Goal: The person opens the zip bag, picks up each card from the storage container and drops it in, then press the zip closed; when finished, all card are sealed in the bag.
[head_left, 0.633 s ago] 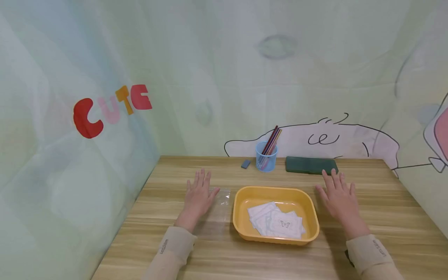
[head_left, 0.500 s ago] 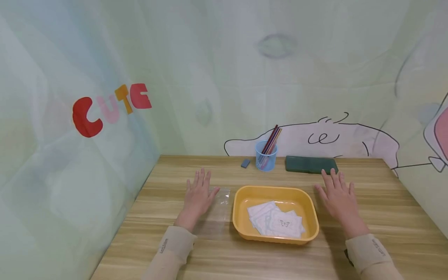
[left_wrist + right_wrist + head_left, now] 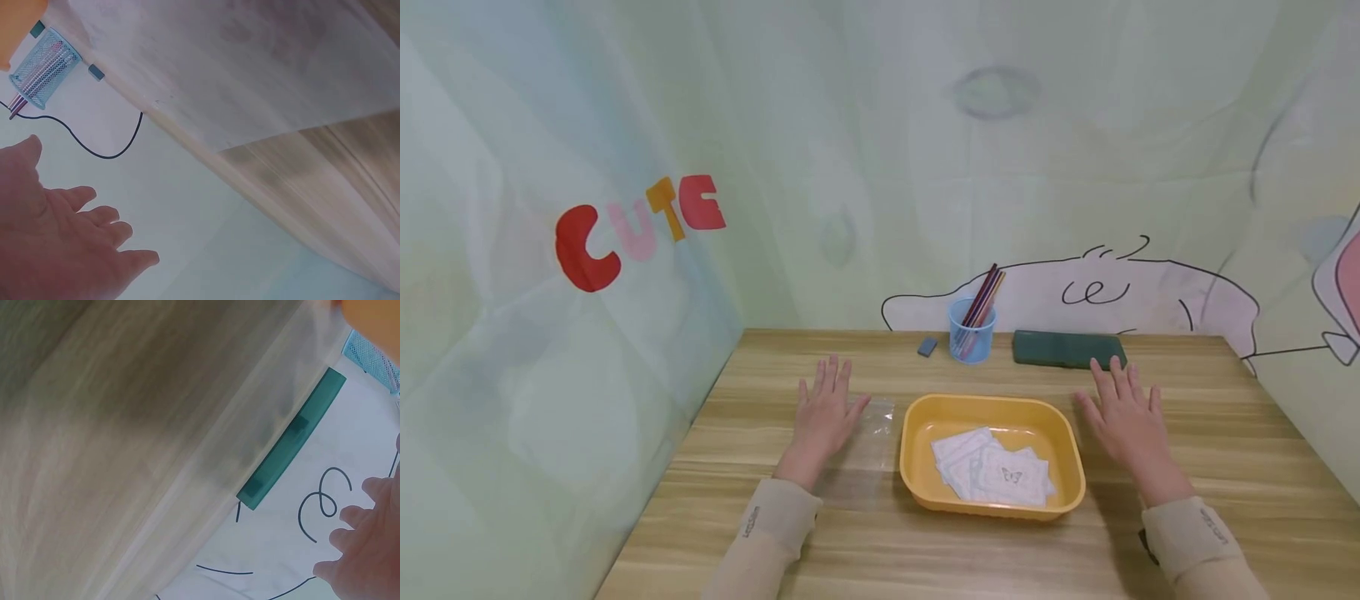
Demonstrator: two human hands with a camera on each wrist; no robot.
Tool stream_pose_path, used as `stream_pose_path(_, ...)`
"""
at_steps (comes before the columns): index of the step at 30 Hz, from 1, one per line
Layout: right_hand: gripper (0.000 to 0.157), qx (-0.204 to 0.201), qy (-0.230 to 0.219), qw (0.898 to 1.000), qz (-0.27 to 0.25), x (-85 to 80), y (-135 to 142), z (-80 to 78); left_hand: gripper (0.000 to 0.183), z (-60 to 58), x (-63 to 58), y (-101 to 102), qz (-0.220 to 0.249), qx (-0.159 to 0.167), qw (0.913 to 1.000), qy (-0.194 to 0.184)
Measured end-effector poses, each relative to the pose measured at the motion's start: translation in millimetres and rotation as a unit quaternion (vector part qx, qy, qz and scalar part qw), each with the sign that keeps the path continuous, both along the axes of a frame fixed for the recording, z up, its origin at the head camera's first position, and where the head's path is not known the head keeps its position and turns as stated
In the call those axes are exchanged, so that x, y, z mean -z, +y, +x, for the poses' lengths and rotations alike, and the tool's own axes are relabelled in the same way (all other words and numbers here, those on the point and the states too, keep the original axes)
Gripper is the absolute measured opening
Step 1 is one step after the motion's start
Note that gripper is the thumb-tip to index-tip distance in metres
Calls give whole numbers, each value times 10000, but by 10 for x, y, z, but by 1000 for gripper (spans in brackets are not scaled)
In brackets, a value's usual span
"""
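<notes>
My left hand [image 3: 822, 418] is spread palm down at the left of the yellow basin [image 3: 917, 492], with straight fingers and nothing held. A clear plastic bag [image 3: 868, 450] lies flat between that hand and the basin, partly under the hand in the head view. To the basin's right, my right hand [image 3: 1126, 423] is spread the same way, its fingertips overlapping the front edge of a dark green case [image 3: 1060, 348]. Inside the basin lie several overlapping white cards [image 3: 1011, 479], the top one with a butterfly drawing. Both wrist views show relaxed, bare fingers.
At the table's back edge stands a light blue mesh cup [image 3: 972, 337] with several colored pencils [image 3: 983, 296]. A small blue eraser [image 3: 927, 347] lies left of it. Printed cloth walls rise behind the wooden table [image 3: 1000, 558] and along its left side.
The head view has tipped slightly, so everything sits a little higher in it. Both hands keep their places beside the basin, and no object has moved.
</notes>
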State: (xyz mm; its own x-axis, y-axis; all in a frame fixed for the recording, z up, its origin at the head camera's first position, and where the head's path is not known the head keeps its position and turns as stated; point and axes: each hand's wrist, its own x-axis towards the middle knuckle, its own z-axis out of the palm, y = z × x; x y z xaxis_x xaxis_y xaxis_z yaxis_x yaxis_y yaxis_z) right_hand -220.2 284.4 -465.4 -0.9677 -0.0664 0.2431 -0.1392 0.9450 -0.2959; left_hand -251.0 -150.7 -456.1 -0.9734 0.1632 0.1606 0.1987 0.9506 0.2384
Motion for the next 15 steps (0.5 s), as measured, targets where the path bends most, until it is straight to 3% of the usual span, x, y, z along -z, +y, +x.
stream_pose_path(5, 69, 42, -34, 9999, -91, -29, -5, 0, 71, -11, -19, -13, 58, 9, 10000, -70)
stream_pose_path(8, 72, 151, -34, 9991, -391, -123, -45, 17, 69, -30, -29, -36, 347, -14, 9994, -47)
stream_pose_path(11, 71, 122, 48, 9970, -763, -308, -151, 54, 65, -39, -49, -58, 1099, -80, 9939, 22)
stream_pose_path(15, 67, -298, -207, 9897, -1385, -616, -408, 157, 59, -27, -93, -82, 2262, -144, 9739, 103)
